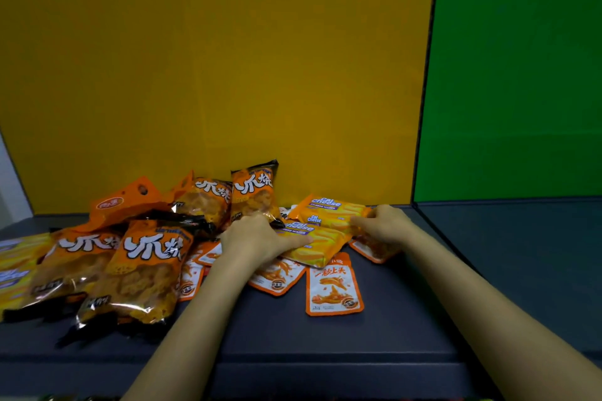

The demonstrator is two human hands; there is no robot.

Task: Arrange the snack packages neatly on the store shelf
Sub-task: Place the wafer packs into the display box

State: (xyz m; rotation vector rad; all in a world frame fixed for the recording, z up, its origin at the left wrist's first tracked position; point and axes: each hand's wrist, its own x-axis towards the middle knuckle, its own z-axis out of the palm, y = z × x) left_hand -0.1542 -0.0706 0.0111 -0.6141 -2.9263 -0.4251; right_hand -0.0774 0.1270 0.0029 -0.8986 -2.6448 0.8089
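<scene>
A heap of snack packages lies on the dark shelf (325,352). Two yellow cheese wafer packs (329,231) are stacked near the back wall. My left hand (257,239) grips the near pack's left end. My right hand (386,225) holds the right end of the wafer packs. Large orange crisp bags (146,270) sprawl at the left, and one orange crisp bag (252,192) stands against the wall. Small orange-and-white sachets (334,286) lie flat under and in front of the wafer packs.
An orange cheese-shaped package (127,202) leans behind the bags. More yellow wafer packs (16,267) sit at the far left edge. The yellow back panel (211,75) meets a green panel (514,75) on the right, with bare shelf (521,254) below it.
</scene>
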